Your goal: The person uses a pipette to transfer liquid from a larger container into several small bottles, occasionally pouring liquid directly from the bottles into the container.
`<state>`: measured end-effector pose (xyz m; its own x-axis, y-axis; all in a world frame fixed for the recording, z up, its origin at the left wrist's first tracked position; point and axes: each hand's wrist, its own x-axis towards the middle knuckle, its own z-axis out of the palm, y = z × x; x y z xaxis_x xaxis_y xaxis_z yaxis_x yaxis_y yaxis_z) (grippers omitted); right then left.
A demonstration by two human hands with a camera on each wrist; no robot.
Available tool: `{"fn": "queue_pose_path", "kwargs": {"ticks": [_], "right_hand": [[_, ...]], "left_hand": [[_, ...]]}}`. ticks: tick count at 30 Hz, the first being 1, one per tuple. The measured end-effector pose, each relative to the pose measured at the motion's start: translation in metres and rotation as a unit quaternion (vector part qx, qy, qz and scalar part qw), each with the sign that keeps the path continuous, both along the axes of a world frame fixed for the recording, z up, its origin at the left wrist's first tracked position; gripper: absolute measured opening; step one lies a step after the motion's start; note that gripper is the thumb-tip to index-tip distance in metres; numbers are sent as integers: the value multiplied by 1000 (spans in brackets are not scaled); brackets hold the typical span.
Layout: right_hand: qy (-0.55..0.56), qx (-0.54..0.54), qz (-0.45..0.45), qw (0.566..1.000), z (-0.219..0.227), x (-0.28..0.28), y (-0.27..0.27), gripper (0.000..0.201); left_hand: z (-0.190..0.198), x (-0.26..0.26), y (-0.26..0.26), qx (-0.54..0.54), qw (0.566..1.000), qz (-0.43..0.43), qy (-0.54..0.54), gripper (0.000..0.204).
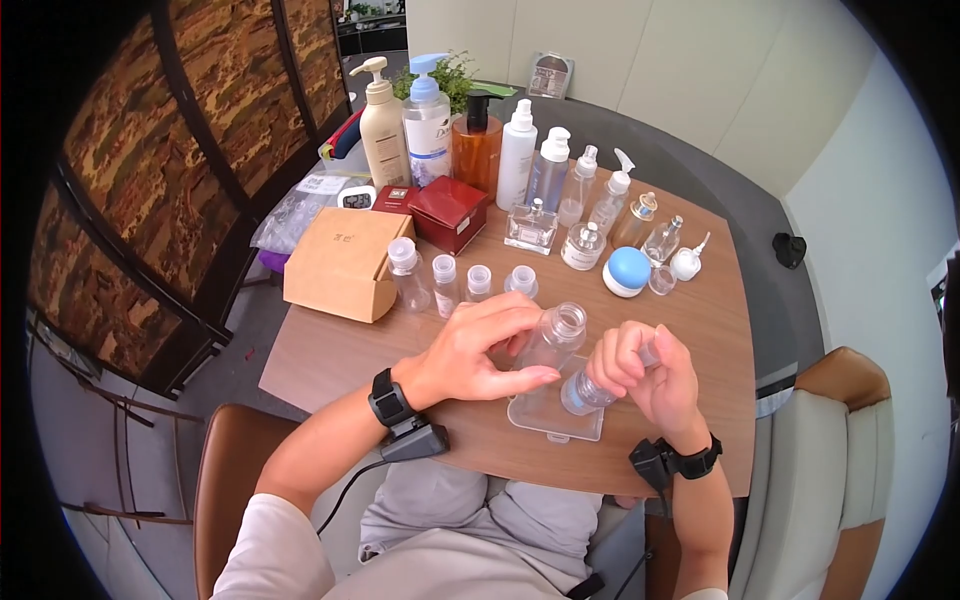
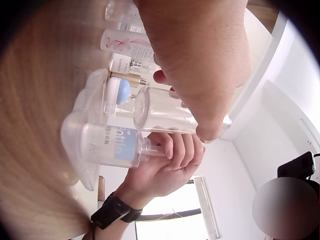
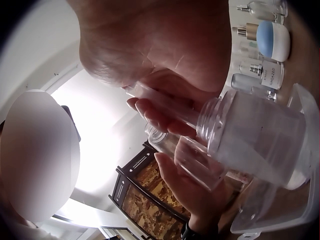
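Observation:
My left hand holds an open, clear bottle between thumb and fingers, its threaded mouth tilted up. The right hand curls its fingers round a clear tube at the neck of a wider bottle with a blue label. That labelled bottle stands over a clear plastic tray near the table's front edge. The two bottles are side by side in the left wrist view, with the left hand above and the right hand below.
Behind the hands stand several small capped bottles, a cardboard box and a dark red box. Pump bottles line the back. A perfume bottle and a blue-lidded jar are at the right.

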<state>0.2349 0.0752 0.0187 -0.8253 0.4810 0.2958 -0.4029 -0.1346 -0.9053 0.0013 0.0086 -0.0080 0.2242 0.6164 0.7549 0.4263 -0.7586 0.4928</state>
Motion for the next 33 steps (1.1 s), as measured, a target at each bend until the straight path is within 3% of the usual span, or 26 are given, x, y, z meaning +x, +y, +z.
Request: {"fn": "queue_pose_path", "kwargs": {"ticks": [33], "right_hand": [[32,-29,2,999,-5,0,6,37]], "left_hand": [[-5,4,2,-18,1000,-14,-9,42]]}}
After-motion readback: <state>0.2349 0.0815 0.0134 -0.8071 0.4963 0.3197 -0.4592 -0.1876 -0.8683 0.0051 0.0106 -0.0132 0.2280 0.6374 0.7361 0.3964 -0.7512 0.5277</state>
